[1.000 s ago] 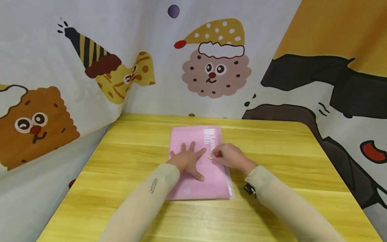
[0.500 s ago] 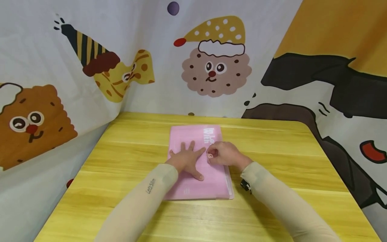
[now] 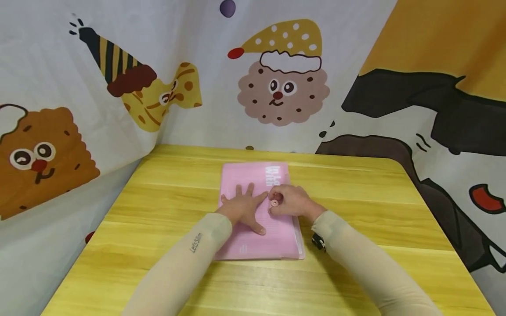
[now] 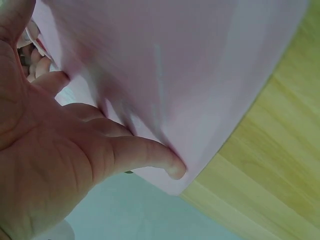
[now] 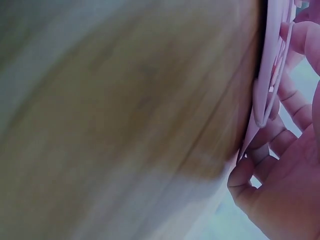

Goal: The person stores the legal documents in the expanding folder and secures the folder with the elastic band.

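Observation:
A pink plastic document folder (image 3: 278, 243) with white lettering lies flat on the table. My left hand (image 3: 245, 209) presses on its cover with the fingers spread wide. In the left wrist view, the thumb (image 4: 150, 154) touches the cover close to a corner. My right hand (image 3: 292, 200) is at the folder's right side, with curled fingers around a small round button (image 3: 274, 203). A thin pale cord (image 5: 276, 92) loops along the folder in the right wrist view, and that hand pinches it. Part of the cord is hidden behind the fingers.
The folder lies on a yellow wood-grain table (image 3: 356, 188). Behind the table hangs a white cloth (image 3: 205, 127) printed with cartoon biscuits and sweets. Beige sleeves (image 3: 178, 259) cover both forearms, and a small black device (image 3: 318, 241) sits at the right wrist.
My right hand has moved slightly left over the folder, bringing its curled fingers around the button. The left hand keeps its spread pose on the cover.

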`<act>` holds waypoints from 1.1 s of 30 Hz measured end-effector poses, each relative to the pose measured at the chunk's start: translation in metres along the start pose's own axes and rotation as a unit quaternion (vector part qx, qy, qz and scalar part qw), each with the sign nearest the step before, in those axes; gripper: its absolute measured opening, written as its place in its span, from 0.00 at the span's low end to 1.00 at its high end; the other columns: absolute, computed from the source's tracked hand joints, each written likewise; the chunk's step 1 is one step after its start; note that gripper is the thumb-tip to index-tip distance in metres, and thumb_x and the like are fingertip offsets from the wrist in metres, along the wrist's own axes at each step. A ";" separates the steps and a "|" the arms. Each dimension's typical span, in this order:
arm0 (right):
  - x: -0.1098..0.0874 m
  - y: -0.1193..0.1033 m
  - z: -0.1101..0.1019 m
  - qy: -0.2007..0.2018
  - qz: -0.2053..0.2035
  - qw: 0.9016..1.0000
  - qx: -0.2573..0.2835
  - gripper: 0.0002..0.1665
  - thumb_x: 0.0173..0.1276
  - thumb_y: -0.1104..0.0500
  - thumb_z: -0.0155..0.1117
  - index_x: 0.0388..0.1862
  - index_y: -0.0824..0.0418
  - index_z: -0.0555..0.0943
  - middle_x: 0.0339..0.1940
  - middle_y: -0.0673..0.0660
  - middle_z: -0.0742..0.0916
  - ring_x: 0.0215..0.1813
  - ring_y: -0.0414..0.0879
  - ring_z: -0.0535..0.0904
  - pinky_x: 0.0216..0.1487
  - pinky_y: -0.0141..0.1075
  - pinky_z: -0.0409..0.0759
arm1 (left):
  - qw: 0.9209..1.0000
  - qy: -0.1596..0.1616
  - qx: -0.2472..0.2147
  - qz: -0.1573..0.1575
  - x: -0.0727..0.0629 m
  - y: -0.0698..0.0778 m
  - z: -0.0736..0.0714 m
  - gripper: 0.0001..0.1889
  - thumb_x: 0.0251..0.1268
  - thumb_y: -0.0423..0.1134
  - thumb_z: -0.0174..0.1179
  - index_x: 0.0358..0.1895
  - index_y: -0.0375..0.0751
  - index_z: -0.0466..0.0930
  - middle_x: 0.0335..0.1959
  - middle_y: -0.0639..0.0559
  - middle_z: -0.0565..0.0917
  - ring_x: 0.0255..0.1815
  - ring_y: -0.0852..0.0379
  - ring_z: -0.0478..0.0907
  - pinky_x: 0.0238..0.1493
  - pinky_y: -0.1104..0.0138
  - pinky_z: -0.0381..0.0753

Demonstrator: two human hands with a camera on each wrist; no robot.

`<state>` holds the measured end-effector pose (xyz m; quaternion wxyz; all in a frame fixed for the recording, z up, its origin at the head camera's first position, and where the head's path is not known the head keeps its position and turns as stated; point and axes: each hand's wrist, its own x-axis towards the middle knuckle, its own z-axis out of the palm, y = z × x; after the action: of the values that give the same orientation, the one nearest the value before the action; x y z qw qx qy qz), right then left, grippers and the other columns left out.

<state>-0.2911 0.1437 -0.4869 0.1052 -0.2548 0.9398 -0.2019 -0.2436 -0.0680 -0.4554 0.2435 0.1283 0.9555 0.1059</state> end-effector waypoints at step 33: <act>-0.005 0.015 0.001 -0.022 -0.014 0.999 0.043 0.33 0.57 0.48 0.78 0.63 0.52 0.83 0.48 0.49 0.86 0.48 0.43 0.78 0.54 0.42 0.79 | 1.000 -0.003 -0.005 -0.002 0.007 -0.005 0.006 0.67 0.44 0.71 0.80 0.87 0.75 0.46 0.91 0.45 0.36 0.90 0.29 0.32 0.74 0.18 0.43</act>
<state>-0.2934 0.1577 -0.4942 0.1338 -0.2675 0.9241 -0.2377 -0.2473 -0.0701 -0.4653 0.2473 0.1258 0.9544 0.1103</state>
